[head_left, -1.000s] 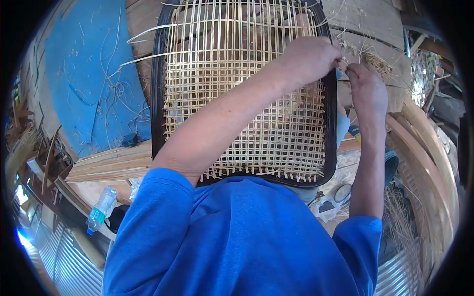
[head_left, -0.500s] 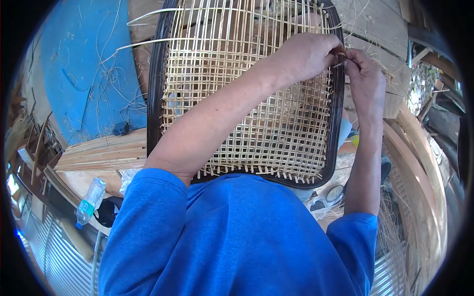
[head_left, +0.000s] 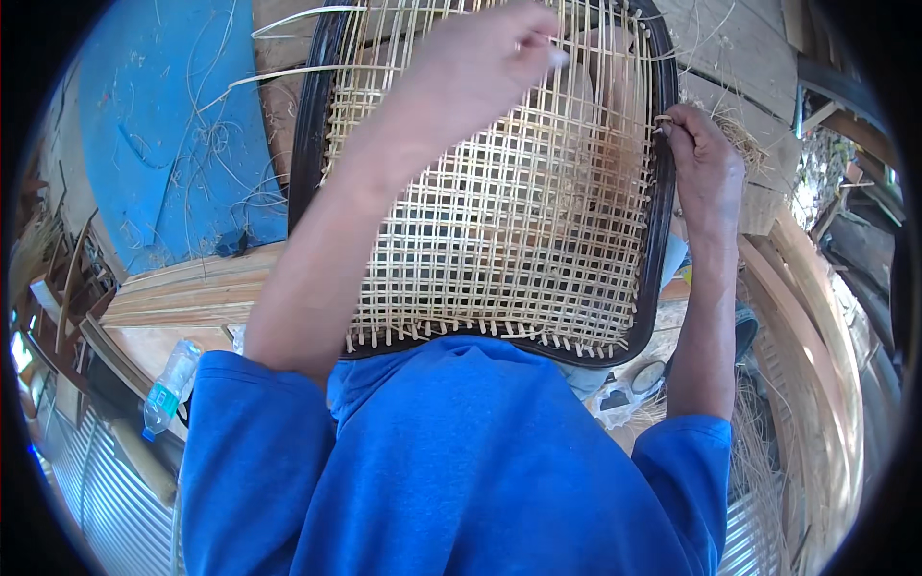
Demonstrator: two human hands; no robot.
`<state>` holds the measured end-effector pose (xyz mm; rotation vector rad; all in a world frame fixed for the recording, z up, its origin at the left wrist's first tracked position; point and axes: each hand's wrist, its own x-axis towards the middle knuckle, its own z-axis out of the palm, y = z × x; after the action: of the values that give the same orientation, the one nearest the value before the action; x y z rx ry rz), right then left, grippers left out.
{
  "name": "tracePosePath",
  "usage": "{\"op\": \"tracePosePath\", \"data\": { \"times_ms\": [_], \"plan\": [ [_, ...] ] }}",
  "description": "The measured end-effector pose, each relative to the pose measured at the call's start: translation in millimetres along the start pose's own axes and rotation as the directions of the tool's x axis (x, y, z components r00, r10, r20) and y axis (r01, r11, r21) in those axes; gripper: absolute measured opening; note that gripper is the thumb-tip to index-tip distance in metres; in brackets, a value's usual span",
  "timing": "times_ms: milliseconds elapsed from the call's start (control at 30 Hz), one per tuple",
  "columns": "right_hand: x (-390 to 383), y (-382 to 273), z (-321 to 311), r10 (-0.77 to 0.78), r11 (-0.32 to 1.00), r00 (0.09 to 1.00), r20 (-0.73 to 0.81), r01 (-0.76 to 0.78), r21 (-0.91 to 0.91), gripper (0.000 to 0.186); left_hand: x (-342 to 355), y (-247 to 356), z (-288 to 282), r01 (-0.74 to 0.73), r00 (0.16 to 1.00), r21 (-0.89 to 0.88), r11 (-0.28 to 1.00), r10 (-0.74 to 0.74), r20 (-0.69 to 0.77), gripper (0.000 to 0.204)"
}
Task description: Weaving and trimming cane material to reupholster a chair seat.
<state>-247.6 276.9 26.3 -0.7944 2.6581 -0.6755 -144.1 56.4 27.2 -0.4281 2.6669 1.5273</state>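
Note:
A rattan cane panel [head_left: 499, 230], woven in an open grid, fills a dark curved frame [head_left: 663, 206] in front of me. At the frame's right edge, my right hand [head_left: 706, 158] pinches the short end of a pale cane strip [head_left: 663, 118] between thumb and fingers. My left hand [head_left: 495, 58] is above the upper part of the weave, blurred by motion. Its fingers are curled together, and whatever they hold cannot be made out. Loose cane strands [head_left: 298, 75] stick out past the frame's left side.
A blue sheet [head_left: 158, 125] strewn with thin fibre strands lies at the left, beside a wooden plank [head_left: 192, 288]. A plastic bottle [head_left: 173, 389] is at the lower left. Curved wooden pieces [head_left: 807, 317] stand at the right, near dry fibre scraps [head_left: 744, 144].
My left hand has left the right edge of the frame and swung left and upward over the weave. My right hand stays at the edge, pinching the strip. The frame has shifted slightly.

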Motion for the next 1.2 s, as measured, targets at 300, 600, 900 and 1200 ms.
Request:
{"op": "tracePosePath", "data": {
  "times_ms": [300,600,900,1200],
  "plan": [
    [-9,5,13,0.029,0.998,0.999,-0.014,-0.03,-0.054,0.015,-60,-84,-82,-0.096,0.862,0.614,0.783,0.374,-0.343,0.027],
    [-7,20,10,0.086,0.996,0.996,-0.023,-0.086,-0.008,0.011,-69,-79,-86,0.493,0.863,0.237,0.837,-0.436,-0.256,0.042],
    [-7,24,11,0.061,0.998,0.998,-0.027,-0.06,0.015,0.012,-61,-79,-64,0.485,0.834,0.122,0.866,-0.416,-0.363,0.038],
    [-4,35,5,-0.016,0.999,1.0,-0.019,0.016,-0.039,0.013,-60,-86,-46,0.371,0.721,-0.261,0.891,-0.454,-0.523,0.023]
  ]
}}
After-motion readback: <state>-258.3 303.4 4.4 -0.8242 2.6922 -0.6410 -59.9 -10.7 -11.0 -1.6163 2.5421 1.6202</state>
